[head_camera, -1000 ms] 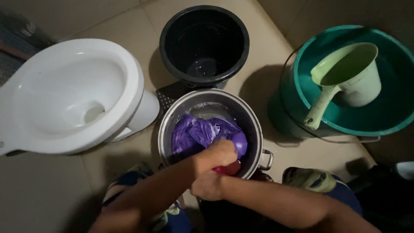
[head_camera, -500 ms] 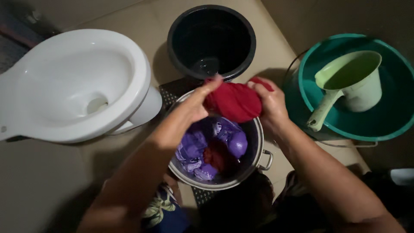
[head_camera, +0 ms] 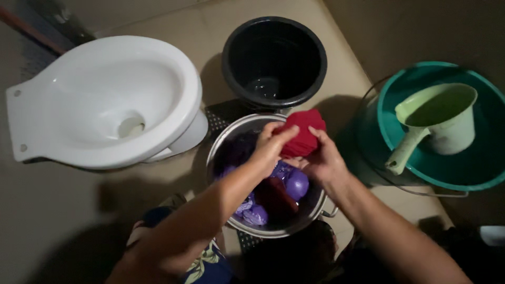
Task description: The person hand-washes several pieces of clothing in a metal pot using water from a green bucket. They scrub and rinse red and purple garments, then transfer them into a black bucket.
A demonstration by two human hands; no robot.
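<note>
Two hands: both work over one metal pot, seen from the head view, the only view supplied.
Left hand (head_camera: 273, 143): closed on the near-left edge of the red cloth (head_camera: 302, 132), fingers curled over the fabric, forearm running down to the lower left.
Right hand (head_camera: 321, 160): clamped on the lower right part of the same cloth, thumb on top, forearm running to the lower right.
Hand spacing: close together, nearly touching, with the cloth bunched between them.
Red cloth: held above the far rim of the metal pot (head_camera: 231, 134), clear of the contents; a darker red piece (head_camera: 276, 194) lies inside the pot, and whether it joins the held cloth cannot be told.
Metal pot: round, shiny, standing on the floor (head_camera: 173, 23), with a side handle (head_camera: 330, 212) at the lower right.
Purple laundry (head_camera: 294, 184): wet, bunched in the bottom of the pot, beside and under the darker red piece.
Black bucket (head_camera: 273, 58): just beyond the pot, a little water in its bottom.
Teal basin (head_camera: 421, 168): to the right of the pot, apart from it.
Pale green dipper (head_camera: 436, 118): rests inside the teal basin, handle pointing toward the lower left.
White toilet bowl (head_camera: 105, 100): left of the pot, on the tan floor.
Patterned garment (head_camera: 208, 265): visible at the bottom edge, under the left forearm.
</note>
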